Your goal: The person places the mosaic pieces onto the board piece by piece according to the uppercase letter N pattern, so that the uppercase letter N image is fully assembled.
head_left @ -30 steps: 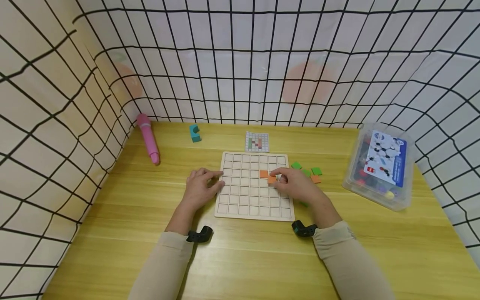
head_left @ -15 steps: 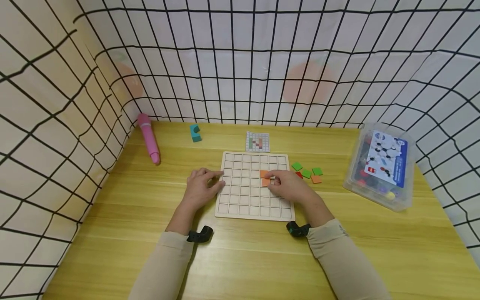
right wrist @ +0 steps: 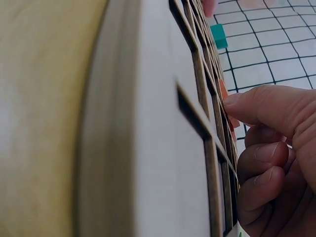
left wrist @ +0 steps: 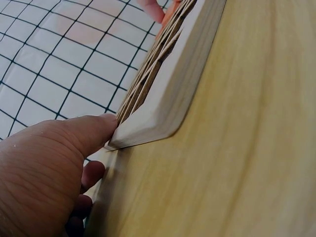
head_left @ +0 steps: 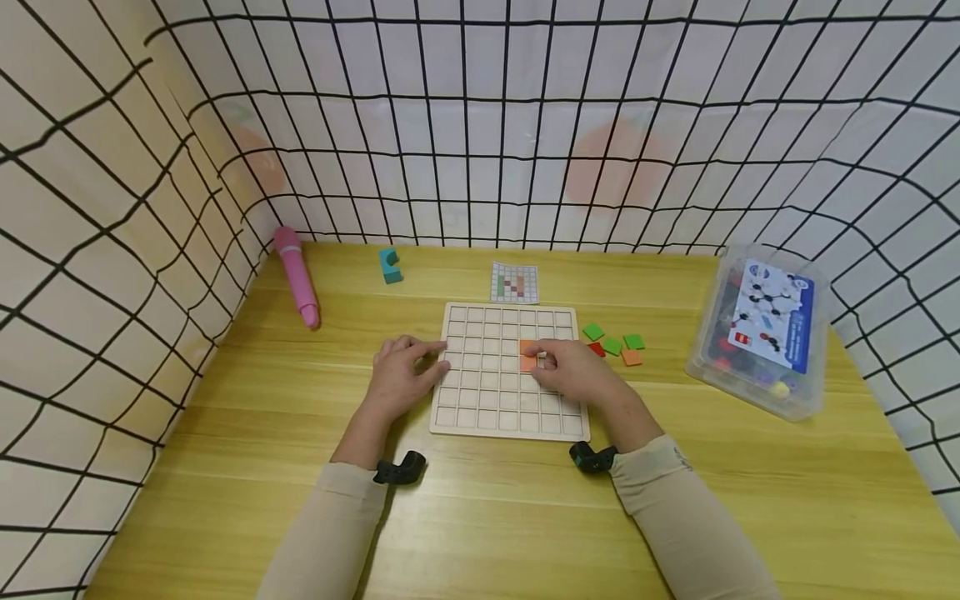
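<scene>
two orange tiles [head_left: 528, 345] sit in adjoining cells of a wooden grid board [head_left: 480, 402], a right hand [head_left: 576, 370] pinching the nearer tile [head_left: 527, 365] between thumb and finger while a left hand [head_left: 401, 379], thumb and forefinger parted, touches the board's left edge. loose tiles [head_left: 612, 346] in green, red and orange lie alongside, a patterned card [head_left: 514, 284] behind.

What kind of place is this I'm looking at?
Likely an indoor tabletop activity booth, though the wider room is out of view. The wood-grain table is closed in by white walls with black gridlines, and a gridded wooden board lies on it.
</scene>
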`<state>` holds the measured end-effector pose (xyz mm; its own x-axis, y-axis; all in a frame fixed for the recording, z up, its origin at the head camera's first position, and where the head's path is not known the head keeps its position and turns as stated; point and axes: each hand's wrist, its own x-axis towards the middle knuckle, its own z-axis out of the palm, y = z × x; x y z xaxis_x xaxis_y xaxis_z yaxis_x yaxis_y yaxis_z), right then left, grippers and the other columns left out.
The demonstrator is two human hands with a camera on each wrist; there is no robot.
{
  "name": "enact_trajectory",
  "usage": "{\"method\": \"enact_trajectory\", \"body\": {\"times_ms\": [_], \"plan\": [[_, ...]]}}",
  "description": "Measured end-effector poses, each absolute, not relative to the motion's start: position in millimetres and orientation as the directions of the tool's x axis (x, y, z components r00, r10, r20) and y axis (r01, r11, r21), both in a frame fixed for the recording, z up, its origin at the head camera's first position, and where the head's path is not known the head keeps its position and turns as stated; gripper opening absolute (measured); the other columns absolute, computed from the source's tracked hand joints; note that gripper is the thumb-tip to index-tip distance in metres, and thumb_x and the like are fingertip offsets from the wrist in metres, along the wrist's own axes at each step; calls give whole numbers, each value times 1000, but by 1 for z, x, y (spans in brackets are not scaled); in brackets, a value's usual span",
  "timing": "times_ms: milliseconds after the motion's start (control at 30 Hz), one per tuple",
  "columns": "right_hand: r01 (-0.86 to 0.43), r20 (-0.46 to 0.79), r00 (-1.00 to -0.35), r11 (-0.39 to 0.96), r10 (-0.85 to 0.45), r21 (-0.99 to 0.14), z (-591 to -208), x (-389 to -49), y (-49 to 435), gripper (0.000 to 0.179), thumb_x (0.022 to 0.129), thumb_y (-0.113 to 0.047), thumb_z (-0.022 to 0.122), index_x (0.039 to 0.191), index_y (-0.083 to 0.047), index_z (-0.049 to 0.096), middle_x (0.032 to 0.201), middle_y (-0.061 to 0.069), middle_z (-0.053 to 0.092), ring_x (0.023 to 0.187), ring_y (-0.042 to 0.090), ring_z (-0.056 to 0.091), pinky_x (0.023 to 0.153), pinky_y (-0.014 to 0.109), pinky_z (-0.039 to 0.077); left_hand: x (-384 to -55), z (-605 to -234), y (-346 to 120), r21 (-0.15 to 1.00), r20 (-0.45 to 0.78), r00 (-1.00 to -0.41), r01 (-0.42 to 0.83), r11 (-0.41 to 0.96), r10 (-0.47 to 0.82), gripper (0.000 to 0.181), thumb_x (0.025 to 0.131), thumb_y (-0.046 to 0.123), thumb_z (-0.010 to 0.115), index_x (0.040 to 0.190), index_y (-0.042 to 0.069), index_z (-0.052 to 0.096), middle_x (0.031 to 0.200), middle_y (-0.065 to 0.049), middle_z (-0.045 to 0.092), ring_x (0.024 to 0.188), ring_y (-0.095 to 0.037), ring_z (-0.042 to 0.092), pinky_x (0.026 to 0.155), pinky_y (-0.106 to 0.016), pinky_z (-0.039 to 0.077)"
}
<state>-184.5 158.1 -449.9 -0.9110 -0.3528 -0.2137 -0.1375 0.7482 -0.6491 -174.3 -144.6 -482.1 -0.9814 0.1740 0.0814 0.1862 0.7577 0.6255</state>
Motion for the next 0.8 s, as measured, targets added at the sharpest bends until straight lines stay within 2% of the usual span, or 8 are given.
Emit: {"method": "enact_trajectory", "body": {"times_ms": [567,800], "plan": [[-41,-219,-939,719,-265,-694,-444,-174,175,37,97,-26,68,133,-20,65,76,0,51,63,17,43,59,30,37,-173,-480,-143,626,77,-981,187,757,179,39,96,38,71,132,23,71,115,-6,65,104,-26,47,91,-45,30],[26,-234,-949,690,-209,-723,-446,-170,197,39,99,-26,67,136,-15,61,74,0,45,60,17,39,58,29,35,-173,-480,-144,624,72,-982,181,761,175,39,96,39,70,132,24,70,115,-5,65,104,-26,47,92,-46,30]]}}
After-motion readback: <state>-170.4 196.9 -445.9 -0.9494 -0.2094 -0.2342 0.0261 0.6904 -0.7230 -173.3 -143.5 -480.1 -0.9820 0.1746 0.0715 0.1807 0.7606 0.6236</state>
